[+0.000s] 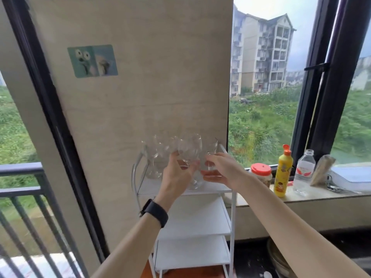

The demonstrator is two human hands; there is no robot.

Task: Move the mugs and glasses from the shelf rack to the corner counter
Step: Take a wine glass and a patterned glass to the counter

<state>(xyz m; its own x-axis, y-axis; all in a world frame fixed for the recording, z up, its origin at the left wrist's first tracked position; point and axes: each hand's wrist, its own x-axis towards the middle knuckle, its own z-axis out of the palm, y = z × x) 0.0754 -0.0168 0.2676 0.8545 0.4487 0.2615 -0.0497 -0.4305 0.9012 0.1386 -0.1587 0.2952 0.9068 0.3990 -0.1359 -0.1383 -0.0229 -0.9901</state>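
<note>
White shelf rack (200,213), top tier: clear stemmed glasses. Left grip (176,175) closed round a wine glass (189,151); right grip (218,169) closing on a small glass (211,152). Further glasses (154,155) left of both grips. Yellow bottle (282,171) well right, on the sill.

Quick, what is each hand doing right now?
Left hand: closed around a wine glass above the rack's top shelf.
Right hand: gripping a smaller glass by its stem.
</note>
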